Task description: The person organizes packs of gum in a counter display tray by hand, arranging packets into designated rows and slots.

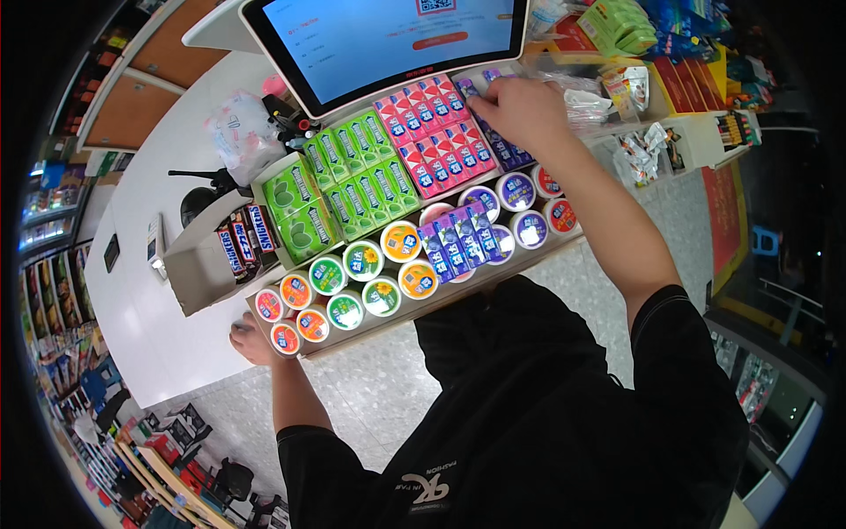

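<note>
My right hand (pixel 529 114) reaches into a box of purple gum packs (pixel 512 155), its thumb and fingers touching the upper ones. Whether it grips one is hidden. My left hand (pixel 252 340) rests on the white counter against the left end of a tray of round gum tubs (pixel 362 261), fingers curled. Several purple gum packs (pixel 459 241) lie side by side on top of the tubs. Beyond the tubs stand boxes of pink gum packs (pixel 443 142) and green gum packs (pixel 360 175), both in neat rows.
A carton with several Snickers bars (pixel 248 241) stands at the left. Behind the gum is a lit screen (pixel 390 40) bearing writing and a code. A clear bin of packaged goods (pixel 588 99) sits at right. A phone (pixel 112 253) lies on the white counter (pixel 158 330).
</note>
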### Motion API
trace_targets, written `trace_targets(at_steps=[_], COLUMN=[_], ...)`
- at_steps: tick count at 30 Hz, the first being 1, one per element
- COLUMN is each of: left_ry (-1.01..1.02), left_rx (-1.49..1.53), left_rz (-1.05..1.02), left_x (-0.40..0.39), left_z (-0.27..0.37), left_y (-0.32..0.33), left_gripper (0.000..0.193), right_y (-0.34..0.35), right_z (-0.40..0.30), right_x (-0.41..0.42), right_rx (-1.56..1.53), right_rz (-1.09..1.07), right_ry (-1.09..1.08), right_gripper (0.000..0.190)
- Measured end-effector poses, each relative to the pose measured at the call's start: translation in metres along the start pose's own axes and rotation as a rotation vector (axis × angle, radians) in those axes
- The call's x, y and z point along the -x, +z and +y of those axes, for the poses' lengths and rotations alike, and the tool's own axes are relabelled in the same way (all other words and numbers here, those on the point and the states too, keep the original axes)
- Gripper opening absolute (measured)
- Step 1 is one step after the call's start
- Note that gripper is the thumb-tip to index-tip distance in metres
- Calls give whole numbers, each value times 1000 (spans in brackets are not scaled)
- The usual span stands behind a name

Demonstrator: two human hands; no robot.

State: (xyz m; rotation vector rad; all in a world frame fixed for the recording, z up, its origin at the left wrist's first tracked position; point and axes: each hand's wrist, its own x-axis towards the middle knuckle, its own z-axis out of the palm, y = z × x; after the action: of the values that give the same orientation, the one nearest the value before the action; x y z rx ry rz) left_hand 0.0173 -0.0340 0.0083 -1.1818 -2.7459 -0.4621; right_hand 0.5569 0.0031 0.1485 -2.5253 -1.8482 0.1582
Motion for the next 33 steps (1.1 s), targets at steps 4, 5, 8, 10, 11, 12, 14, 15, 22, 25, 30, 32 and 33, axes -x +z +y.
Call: trace_targets(at_steps=[4,5,8,10,11,12,14,15,22,25,30,32,33], left_ry=[32,39,22,22,22,20,87,86,13,20,36,23,21], left_rx=[37,40,58,47,36,38,-50,-47,45,51,31,25,31], left_rz=[9,12,-40,-35,-32,-28,75,74,-11,10,6,17,14], left_x=[1,2,1,2,2,1,-1,1,3,2,2,1,3], left_z=[0,1,3,3,3,0,-7,-2,5,3,3,-1,0], left_y=[0,0,-4,-5,-5,-3,2,1,-7,-4,-2,-2,-2], left_gripper=[56,56,56,56,56,56,45,45,56,56,55,54,54], right_y=[11,15,15,15,15,14,12,12,13,11,7,-2,-5], right_z=[9,13,17,24,26,25,21,21,21,17,42,51,55], right_x=[-4,-3,4,9,11,12,13,14,11,14,12,10,10], right_rx=[-99,-183,-299,-314,-328,-329,-349,-346,-398,-389,-386,-362,-335], right_rz=[24,76,140,159,179,181,90,91,84,97,464,382,289], right_ry=[-16,-40,-164,-247,-330,-333,-269,-268,-212,-201,-255,-178,-94], right_gripper=[30,28,27,28,31,31,33,33,24,18,15,18,20])
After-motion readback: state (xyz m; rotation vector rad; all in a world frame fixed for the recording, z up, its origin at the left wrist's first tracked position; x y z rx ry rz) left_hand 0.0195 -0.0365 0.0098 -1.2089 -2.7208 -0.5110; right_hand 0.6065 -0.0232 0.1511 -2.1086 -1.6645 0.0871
